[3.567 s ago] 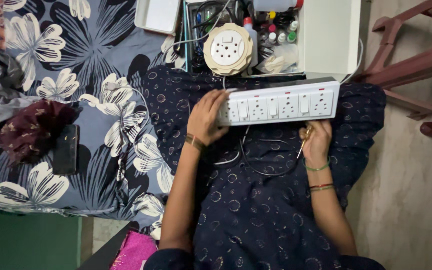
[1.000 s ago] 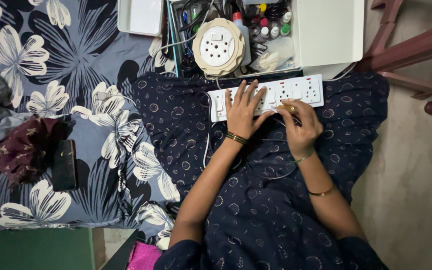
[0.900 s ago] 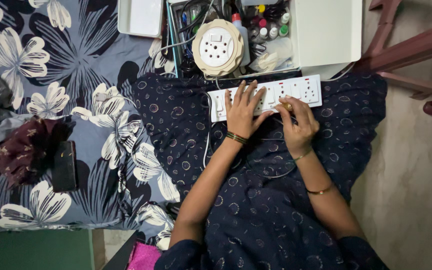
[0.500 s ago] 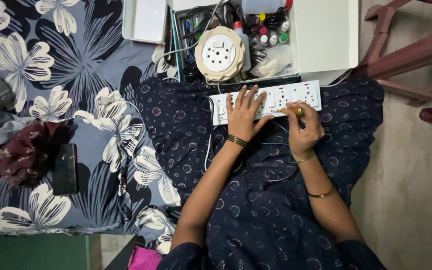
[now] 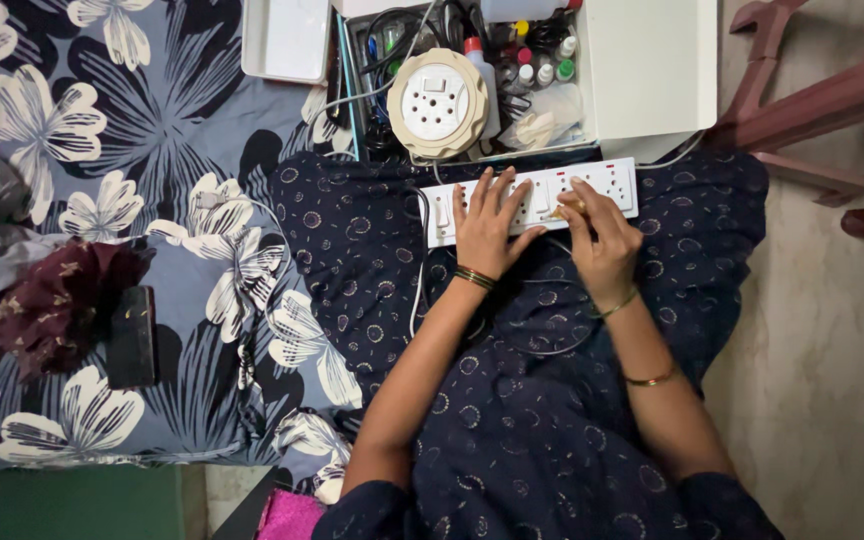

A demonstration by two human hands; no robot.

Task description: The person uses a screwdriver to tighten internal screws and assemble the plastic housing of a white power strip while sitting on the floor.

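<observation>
A white power strip (image 5: pixel 532 200) is laid across the lap on the dark patterned cloth (image 5: pixel 552 420), its long axis running left to right, just below the open white box (image 5: pixel 652 70) in which a round cream socket reel (image 5: pixel 438 103) is kept. The left hand (image 5: pixel 487 215) is spread flat over the left half of the strip, fingers splayed and pointing away from the body, so the strip is pinned down rather than gripped. The right hand (image 5: pixel 602 240) is placed just right of the strip's middle, its fingers curled and pinched on a small yellowish tool (image 5: pixel 574 208), whose tip is set against the strip's top face; what sort of tool it is cannot be made out. Both hands are touching the strip, the right-hand end being left uncovered. A thin white cord (image 5: pixel 419 270) is seen trailing down from the strip's left end.
</observation>
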